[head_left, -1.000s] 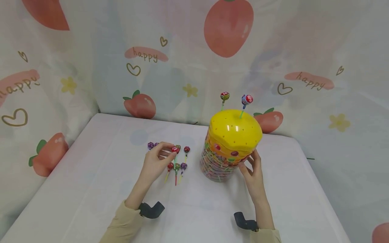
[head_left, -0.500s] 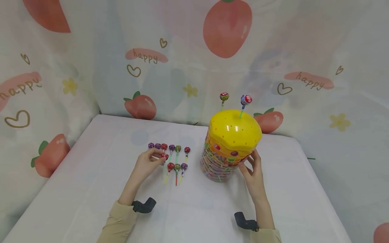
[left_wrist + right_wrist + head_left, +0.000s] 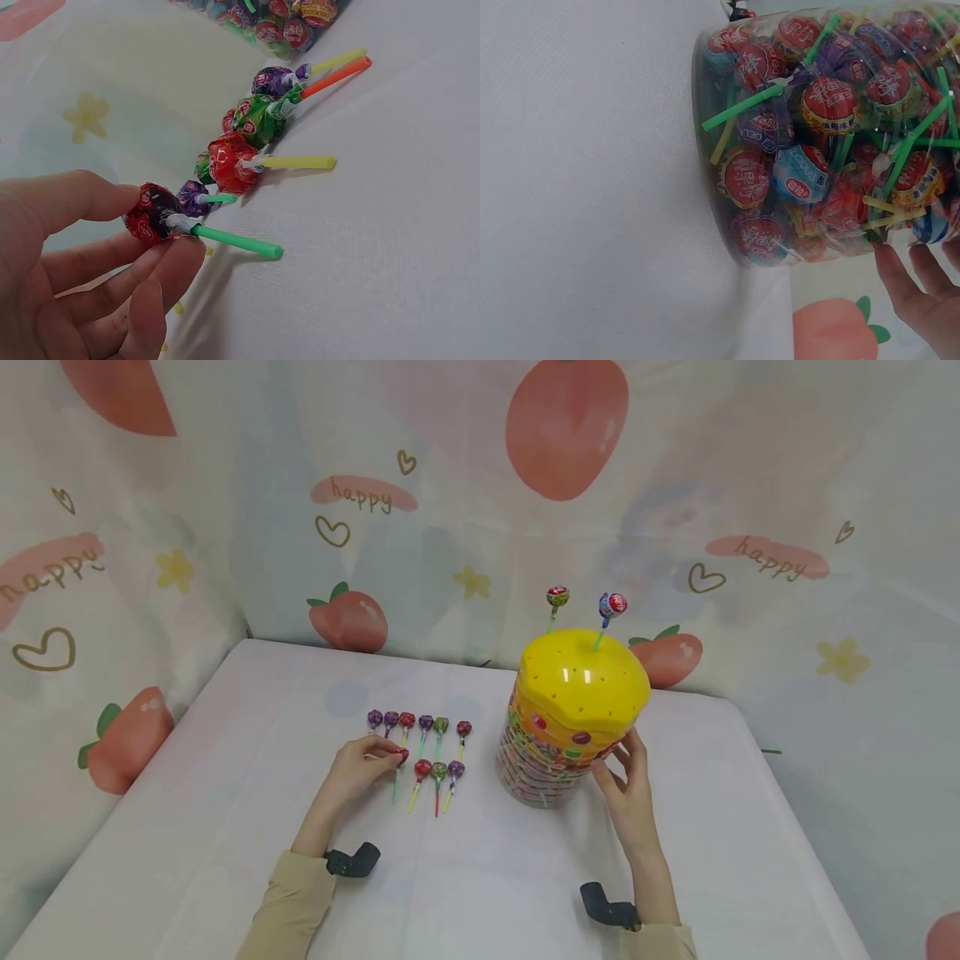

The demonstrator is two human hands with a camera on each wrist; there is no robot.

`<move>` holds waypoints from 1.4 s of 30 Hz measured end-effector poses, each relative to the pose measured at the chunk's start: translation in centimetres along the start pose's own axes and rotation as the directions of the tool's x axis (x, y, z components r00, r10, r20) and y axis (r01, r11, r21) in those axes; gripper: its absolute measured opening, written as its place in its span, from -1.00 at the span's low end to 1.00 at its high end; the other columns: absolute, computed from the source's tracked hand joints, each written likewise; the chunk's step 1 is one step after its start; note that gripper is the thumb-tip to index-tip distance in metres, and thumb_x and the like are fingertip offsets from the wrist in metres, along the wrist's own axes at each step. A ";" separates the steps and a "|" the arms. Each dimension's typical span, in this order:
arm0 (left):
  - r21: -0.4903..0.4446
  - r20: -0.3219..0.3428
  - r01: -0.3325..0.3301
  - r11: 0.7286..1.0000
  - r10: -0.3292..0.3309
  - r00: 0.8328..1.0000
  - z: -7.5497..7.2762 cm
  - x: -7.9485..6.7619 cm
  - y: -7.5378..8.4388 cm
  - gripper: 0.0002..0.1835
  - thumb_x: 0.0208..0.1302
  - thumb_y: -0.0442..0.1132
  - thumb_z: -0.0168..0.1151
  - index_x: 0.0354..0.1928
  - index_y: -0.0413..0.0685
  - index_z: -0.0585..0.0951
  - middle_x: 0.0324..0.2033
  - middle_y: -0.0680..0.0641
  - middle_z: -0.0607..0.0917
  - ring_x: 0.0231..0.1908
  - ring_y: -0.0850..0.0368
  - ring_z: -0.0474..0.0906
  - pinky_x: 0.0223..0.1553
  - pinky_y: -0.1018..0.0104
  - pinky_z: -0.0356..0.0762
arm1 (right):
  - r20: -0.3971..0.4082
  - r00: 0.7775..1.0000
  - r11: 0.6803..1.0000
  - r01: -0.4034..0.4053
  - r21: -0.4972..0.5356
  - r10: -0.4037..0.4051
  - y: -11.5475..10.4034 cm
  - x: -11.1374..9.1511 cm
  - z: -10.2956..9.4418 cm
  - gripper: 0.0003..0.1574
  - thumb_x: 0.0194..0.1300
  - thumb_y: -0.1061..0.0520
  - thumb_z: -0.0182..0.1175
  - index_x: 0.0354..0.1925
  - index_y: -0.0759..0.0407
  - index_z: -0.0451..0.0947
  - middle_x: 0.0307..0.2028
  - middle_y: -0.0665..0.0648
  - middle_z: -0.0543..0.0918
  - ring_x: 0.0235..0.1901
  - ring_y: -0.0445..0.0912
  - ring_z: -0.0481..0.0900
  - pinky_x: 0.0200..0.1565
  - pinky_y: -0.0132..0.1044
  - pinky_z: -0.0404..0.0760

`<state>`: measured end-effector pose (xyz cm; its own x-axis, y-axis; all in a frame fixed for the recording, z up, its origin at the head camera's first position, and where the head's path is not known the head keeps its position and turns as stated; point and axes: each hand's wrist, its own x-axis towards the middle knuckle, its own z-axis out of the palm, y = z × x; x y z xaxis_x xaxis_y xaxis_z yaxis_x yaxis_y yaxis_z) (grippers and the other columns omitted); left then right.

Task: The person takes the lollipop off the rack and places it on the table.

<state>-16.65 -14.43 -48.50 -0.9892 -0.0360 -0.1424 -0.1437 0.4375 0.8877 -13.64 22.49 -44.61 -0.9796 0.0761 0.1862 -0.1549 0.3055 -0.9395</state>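
Between thumb and fingertips, my left hand (image 3: 358, 768) pinches a dark-red wrapped lollipop (image 3: 154, 216) by its head. Its green stick (image 3: 238, 241) points away from the palm, close over the tablecloth. Beside it, a front row holds a red lollipop (image 3: 422, 769), a green lollipop (image 3: 438, 771) and a purple lollipop (image 3: 455, 768). Several more lie in a back row, among them a dark-red lollipop (image 3: 464, 727) at its right end. My right hand (image 3: 628, 789) holds the side of a big clear lollipop jar (image 3: 795, 150), thumb towards me, fingers at the right.
The jar has a yellow lid (image 3: 585, 681) dotted with small holes. Two lollipops stand upright from it: a green-wrapped lollipop (image 3: 557, 597) and a blue-and-red lollipop (image 3: 612, 605). A white cloth (image 3: 480, 877) covers the table, with a printed curtain (image 3: 450, 527) behind.
My left hand has brought its lollipop left and towards me, from over the back row to the left end of the front row. The right hand stays on the jar.
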 end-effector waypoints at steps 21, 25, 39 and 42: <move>0.074 -0.049 0.000 0.997 0.003 0.999 1.6 0.4 -1.1 -0.75 0.19 -0.17 0.33 -0.20 -0.22 0.68 -0.51 -0.07 0.73 -0.58 0.24 0.61 -0.48 0.41 0.47 | -0.006 1.000 1.000 -0.001 0.001 0.001 -0.4 -0.1 -0.2 -0.11 0.40 0.17 0.05 0.50 -0.21 -0.16 0.44 0.03 0.06 0.37 -0.07 0.09 0.28 -0.13 0.25; 0.068 -0.047 0.005 0.998 -0.002 0.999 1.6 0.4 -1.1 -0.74 0.19 -0.17 0.33 -0.19 -0.22 0.67 -0.49 -0.08 0.73 -0.56 0.23 0.60 -0.47 0.41 0.47 | -0.006 1.000 1.000 -0.001 -0.004 0.001 -0.3 -0.1 -0.2 -0.10 0.40 0.16 0.06 0.50 -0.20 -0.16 0.44 0.05 0.06 0.37 -0.06 0.10 0.30 -0.07 0.25; 0.079 -0.134 -0.084 0.993 0.094 0.987 0.8 -0.4 1.3 -0.78 0.21 -0.17 0.29 -0.17 -0.13 0.67 -0.36 -0.14 0.70 -0.47 0.16 0.61 -0.40 0.41 0.45 | -0.007 1.000 1.000 -0.010 0.000 0.010 -0.2 0.0 -0.2 -0.10 0.39 0.15 0.07 0.49 -0.24 -0.15 0.45 0.02 0.06 0.37 -0.07 0.10 0.27 -0.16 0.26; 0.075 -0.142 -0.126 0.989 0.136 0.980 0.7 -0.7 2.2 -0.80 0.23 -0.18 0.29 -0.16 -0.11 0.67 -0.34 -0.13 0.70 -0.43 0.15 0.59 -0.39 0.41 0.47 | -0.001 1.000 1.000 -0.005 0.008 0.005 -0.3 -0.1 0.0 -0.10 0.39 0.16 0.07 0.49 -0.23 -0.15 0.46 0.02 0.04 0.39 -0.04 0.08 0.28 -0.12 0.25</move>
<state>-16.23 -12.81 -46.76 -0.9936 -0.1038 0.0434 -0.0151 0.5049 0.8630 -13.48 22.43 -44.35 -0.9802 0.0781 0.1820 -0.1514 0.2970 -0.9428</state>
